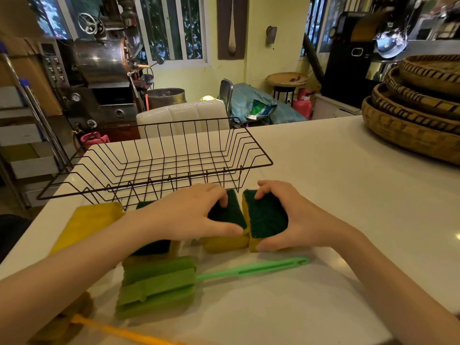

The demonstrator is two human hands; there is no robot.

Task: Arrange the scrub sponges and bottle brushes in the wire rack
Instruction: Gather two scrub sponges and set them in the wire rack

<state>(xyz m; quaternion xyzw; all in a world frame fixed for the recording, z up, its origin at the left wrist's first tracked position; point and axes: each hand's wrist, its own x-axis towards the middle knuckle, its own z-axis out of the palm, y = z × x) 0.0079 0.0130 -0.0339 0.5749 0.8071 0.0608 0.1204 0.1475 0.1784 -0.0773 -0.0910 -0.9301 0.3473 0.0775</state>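
Observation:
A black wire rack [154, 168] stands on the white counter with nothing in it. Just in front of it my left hand [189, 212] grips a yellow scrub sponge with a dark green pad [227, 212]. My right hand [296, 220] grips a second sponge [266, 217] right beside it. Another scrub sponge [151, 247] lies under my left wrist, and a plain yellow sponge [87, 222] lies to the left. A green bottle brush [159, 282] with a long green handle lies nearer to me. An orange-handled brush [74, 319] lies at the lower left.
Stacked woven baskets [418, 105] stand at the counter's far right. The counter's left edge [32, 230] runs close to the rack and the yellow sponge. Beyond the counter are a white chair and metal machines.

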